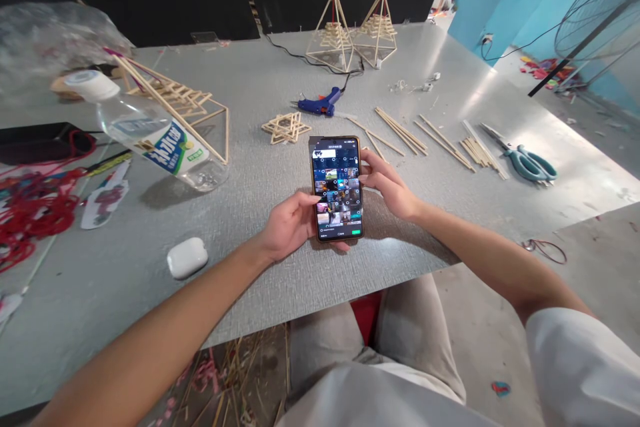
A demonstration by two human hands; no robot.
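Note:
A smartphone (337,190) is held upright over the near edge of the table, its lit screen showing a grid of small pictures. My left hand (295,225) wraps round its lower left side, thumb along the edge and fingertips showing beneath. On the other side, my right hand (387,181) grips the phone's right edge, with some fingers hidden behind it. Just beyond the phone lie a star-shaped frame of wooden sticks (286,128) and a blue glue gun (320,103). Several loose sticks (400,130) are to the right.
A plastic bottle (160,137) and a white earbud case (187,258) stand on the left, near red cord (35,213). Teal-handled scissors (530,163) lie at right. Two stick pyramids (333,33) stand at the back; another stick frame (200,110) is behind the bottle.

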